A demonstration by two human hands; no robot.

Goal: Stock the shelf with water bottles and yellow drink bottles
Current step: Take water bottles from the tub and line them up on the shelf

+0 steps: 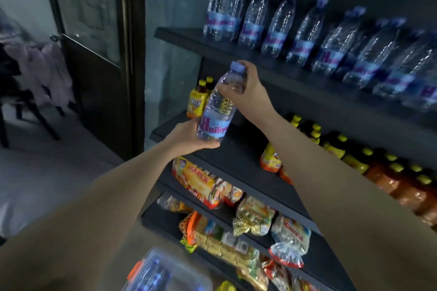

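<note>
Two bare forearms reach in from the lower edge, unsleeved as far as the view shows. The left hand (189, 136) and the right hand (248, 88) carry no gloves, and no rings, watch or wristbands are visible.
</note>
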